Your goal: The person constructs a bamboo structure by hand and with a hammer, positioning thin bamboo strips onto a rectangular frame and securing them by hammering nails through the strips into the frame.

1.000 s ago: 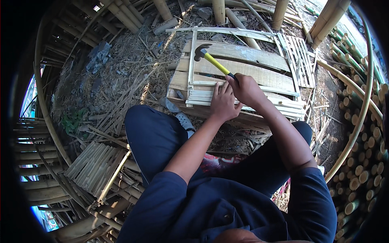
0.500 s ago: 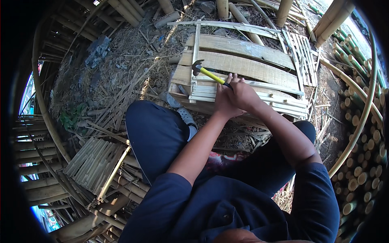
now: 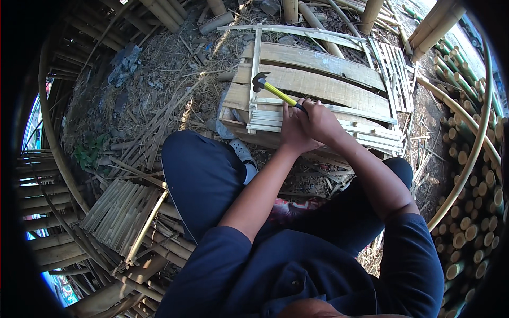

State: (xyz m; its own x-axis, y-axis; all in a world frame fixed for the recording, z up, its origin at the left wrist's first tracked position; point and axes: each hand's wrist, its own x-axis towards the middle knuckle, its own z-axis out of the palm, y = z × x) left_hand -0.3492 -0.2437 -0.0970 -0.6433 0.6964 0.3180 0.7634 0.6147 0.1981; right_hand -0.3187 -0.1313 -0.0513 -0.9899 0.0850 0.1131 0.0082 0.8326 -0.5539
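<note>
A claw hammer [image 3: 280, 94] with a dark head and a yellow-and-black handle points up and to the left. My right hand [image 3: 320, 123] is closed around its dark grip. Tucked against it, my left hand [image 3: 293, 131] lies over the near edge of the slatted work; the right hand hides most of its fingers, so their grip does not show. Under both hands is a frame of thin pale bamboo slats [image 3: 268, 121], with several slats side by side along its near edge. It rests on a low bench of wide wooden planks [image 3: 318, 82].
A small slatted panel [image 3: 396, 74] lies at the bench's right end. Cut bamboo poles [image 3: 469, 212] are stacked at the right. A bundle of split slats [image 3: 119, 214] sits at the lower left. Straw and scraps litter the ground [image 3: 154, 95]. Upright bamboo posts [image 3: 371, 18] stand at the back.
The hammer head has tilted and risen slightly, now showing its claw more plainly. My right hand has shifted a little, covering more of my left fingers. The slatted frame stays put.
</note>
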